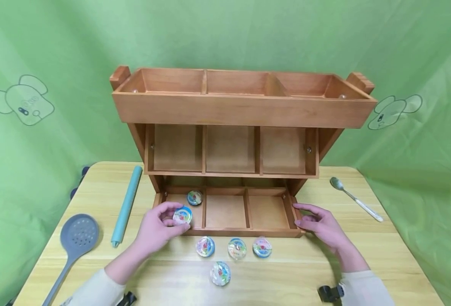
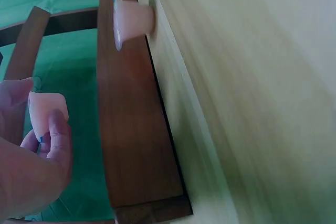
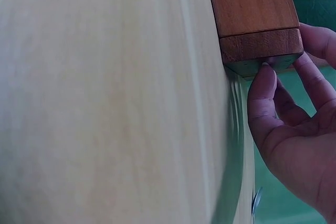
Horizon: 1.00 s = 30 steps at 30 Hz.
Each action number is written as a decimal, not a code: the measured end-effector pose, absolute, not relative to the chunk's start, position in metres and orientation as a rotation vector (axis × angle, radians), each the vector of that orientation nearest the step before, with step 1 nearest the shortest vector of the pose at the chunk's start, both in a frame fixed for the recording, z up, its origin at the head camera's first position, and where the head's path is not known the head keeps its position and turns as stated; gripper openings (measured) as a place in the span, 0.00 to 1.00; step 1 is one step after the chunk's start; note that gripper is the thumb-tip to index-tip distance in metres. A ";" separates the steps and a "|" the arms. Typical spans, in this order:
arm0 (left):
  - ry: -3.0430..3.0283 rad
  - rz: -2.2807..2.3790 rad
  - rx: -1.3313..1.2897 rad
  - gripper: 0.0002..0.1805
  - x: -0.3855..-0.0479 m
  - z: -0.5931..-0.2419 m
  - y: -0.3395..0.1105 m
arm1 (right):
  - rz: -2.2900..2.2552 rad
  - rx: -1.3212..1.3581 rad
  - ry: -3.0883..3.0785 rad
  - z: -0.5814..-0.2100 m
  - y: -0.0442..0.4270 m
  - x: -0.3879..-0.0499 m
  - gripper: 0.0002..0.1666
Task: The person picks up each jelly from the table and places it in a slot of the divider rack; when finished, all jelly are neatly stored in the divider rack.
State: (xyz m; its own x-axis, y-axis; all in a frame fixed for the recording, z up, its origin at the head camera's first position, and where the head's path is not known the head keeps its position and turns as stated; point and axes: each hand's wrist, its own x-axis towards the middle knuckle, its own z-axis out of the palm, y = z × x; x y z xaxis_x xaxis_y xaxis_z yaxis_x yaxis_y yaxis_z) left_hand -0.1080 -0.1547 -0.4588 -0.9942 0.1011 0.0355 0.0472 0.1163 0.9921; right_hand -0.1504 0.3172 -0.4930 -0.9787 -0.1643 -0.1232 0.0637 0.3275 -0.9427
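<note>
My left hand (image 1: 159,225) pinches a pink jelly cup (image 2: 46,109) between thumb and fingers. This cup's blue printed lid (image 1: 182,215) faces up over the front of the bottom tray's left compartment. Behind it, in that compartment, lies another jelly cup (image 1: 194,197). The three-tier wooden rack (image 1: 244,111) stands at the back of the table. At the right end of its bottom tray, my right hand (image 1: 321,223) holds the side wall, the thumb (image 3: 264,85) against the outer end face and a finger at the top edge.
Several jelly cups, one a pale one (image 1: 220,273), sit on the table in front of the rack. To the left lie a teal rolling pin (image 1: 127,207) and a grey skimmer (image 1: 80,236). A spoon (image 1: 356,199) lies to the right. Green cloth (image 1: 225,34) hangs behind.
</note>
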 end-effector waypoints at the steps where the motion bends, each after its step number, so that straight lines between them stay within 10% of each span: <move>1: 2.352 2.026 0.135 0.29 -0.112 -0.459 -0.155 | -1.714 -0.090 2.393 -0.493 0.317 -0.150 0.35; 30: 2.559 1.492 0.084 0.26 -0.161 -0.487 -0.138 | -1.730 -0.103 2.383 -0.494 0.317 -0.152 0.35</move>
State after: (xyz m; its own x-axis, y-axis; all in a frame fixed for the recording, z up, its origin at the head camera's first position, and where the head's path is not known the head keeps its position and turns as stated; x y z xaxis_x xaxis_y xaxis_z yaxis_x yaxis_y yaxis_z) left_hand -0.1611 -0.1382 -0.4872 -0.9826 0.1377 -0.1250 -0.0410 0.4954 0.8677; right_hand -0.1515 0.3170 -0.4935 -0.9787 -0.1694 -0.1159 0.0577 0.3148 -0.9474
